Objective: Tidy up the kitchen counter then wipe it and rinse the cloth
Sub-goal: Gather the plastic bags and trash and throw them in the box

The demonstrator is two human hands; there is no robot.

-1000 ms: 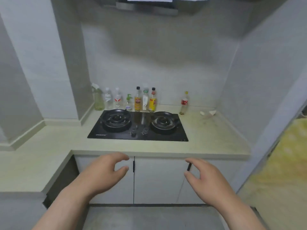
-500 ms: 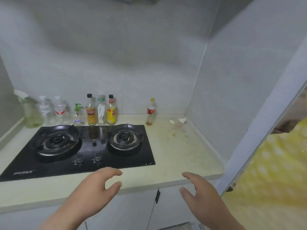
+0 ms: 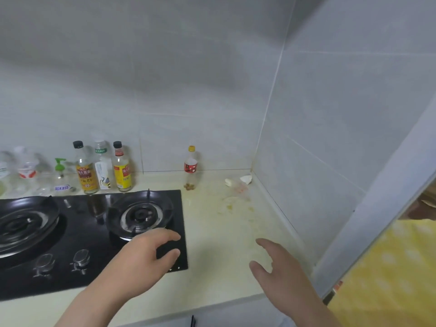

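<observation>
Cream counter (image 3: 219, 246) between hob (image 3: 89, 234) and wall (image 3: 330, 142), left hand (image 3: 141, 258) over hob edge

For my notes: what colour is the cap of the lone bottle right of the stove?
Yellow cap; head view.

Your left hand (image 3: 141, 258) is over the front right corner of the black hob (image 3: 89, 234), fingers loosely curved, nothing in it. Your right hand (image 3: 280, 272) is out over the counter (image 3: 212, 237) just right of the hob, also holding nothing. Back by the wall there are three bottles (image 3: 103, 168) in a row behind the right burner (image 3: 140, 214), a green pump bottle (image 3: 60, 175) left of them, and a small red-label bottle (image 3: 190, 168) standing apart. Yellowish stains (image 3: 228, 205) spread toward the corner, where a couple of white scraps (image 3: 245, 179) lie. Yellow dotted fabric (image 3: 389, 267) shows far right.
</observation>
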